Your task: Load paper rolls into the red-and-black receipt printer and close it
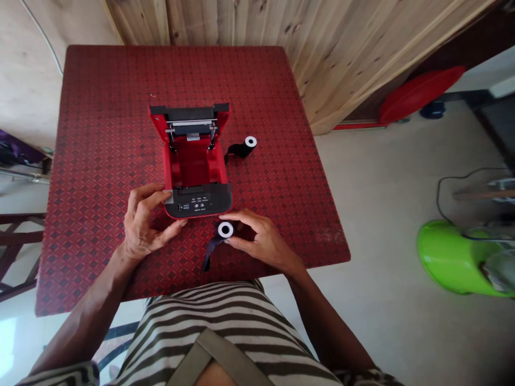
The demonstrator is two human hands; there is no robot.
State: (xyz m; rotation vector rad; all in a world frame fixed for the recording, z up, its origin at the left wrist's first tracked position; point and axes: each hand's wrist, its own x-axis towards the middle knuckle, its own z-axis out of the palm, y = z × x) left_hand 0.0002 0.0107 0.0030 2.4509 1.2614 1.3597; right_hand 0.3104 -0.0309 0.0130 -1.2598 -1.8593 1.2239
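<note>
A red and black label printer (198, 206) stands on the table with its lid (189, 114) raised and its red inner bay uncovered. My left hand (145, 222) grips the printer's front left corner, fingers along the side and thumb by the front edge. Between the thumb and fingers of my right hand (261, 238) is a black ribbon roll (226, 230) with a white core, just in front of the printer. A loose tail of ribbon trails from it toward the table's near edge. A second black ribbon roll (248, 145) lies right of the printer, its tail reaching toward the printer's side.
The table (108, 107) has a red patterned cover, and its near edge lies close to my body. Wooden panelling (241, 21) borders the far side. On the floor to the right are a bright green stool or tub (450, 257) and a red round object (420, 96).
</note>
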